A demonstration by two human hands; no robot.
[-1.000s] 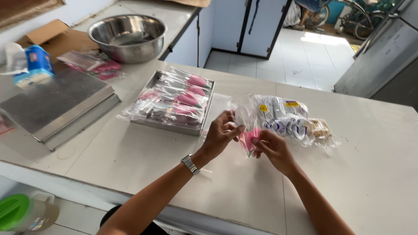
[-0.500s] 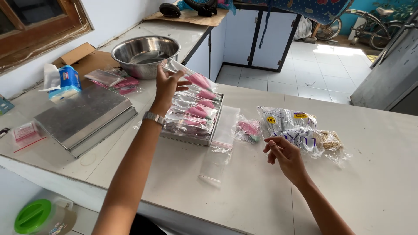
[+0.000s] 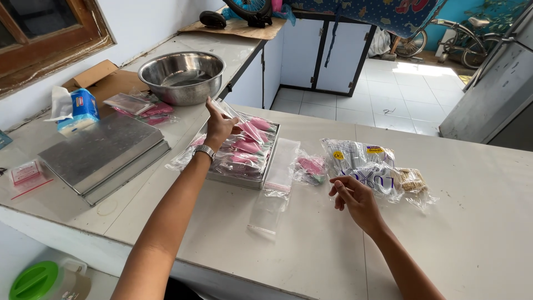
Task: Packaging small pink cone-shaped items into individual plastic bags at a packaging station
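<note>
My left hand (image 3: 218,123) is over the metal tray (image 3: 239,180) and grips a clear packet with a pink piece inside (image 3: 249,126), lifted slightly above the other pink-filled packets in the tray. My right hand (image 3: 355,200) rests on the counter with fingers loosely curled and nothing in it, just below a clear bag of plastic spoons (image 3: 361,164). A small clear bag with pink pieces (image 3: 311,168) lies between tray and spoon bag. Empty clear sleeves (image 3: 277,183) lie beside the tray.
A steel bowl (image 3: 181,76) stands behind the tray, with more pink packets (image 3: 141,106) and a cardboard box (image 3: 102,80) to its left. A flat metal scale (image 3: 102,155), a tissue pack (image 3: 78,111) and a small packet (image 3: 25,173) are at left. A green-lidded container (image 3: 39,278) sits below the counter.
My left hand went from the small bag at centre to the tray and took hold of a packet there. My right hand let go and settled on the counter.
</note>
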